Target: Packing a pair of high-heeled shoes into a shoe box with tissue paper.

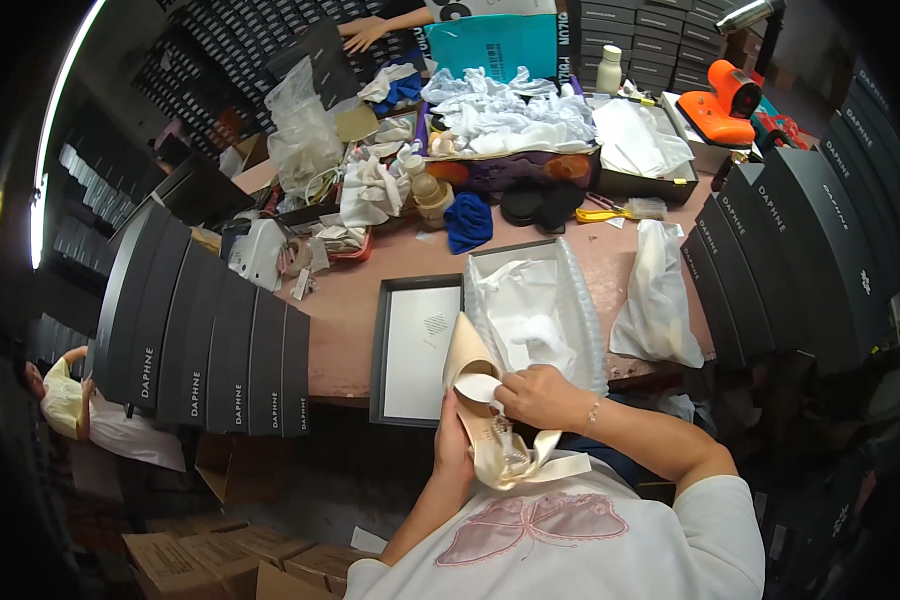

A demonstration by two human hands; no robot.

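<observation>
A cream pointed shoe [467, 350] with ribbon straps is held over the table's near edge, its toe pointing away from me. My left hand [452, 440] is wrapped round the shoe's left side. At its opening, my right hand [542, 398] pinches a white piece [478, 388] that looks like paper or padding. Just beyond the shoe lies an open shoe box [530, 300] lined with white tissue and bubble wrap. Left of that box sits a dark-edged lid [417, 345] with its pale inside facing up.
Dark shoe boxes stand stacked at the left [200, 340] and right [770, 260]. A translucent bag [658, 300] lies right of the open box. Behind are a bin of crumpled tissue [510, 115], a blue cloth [468, 222] and an orange device [720, 105]. Other people work at the far side and far left.
</observation>
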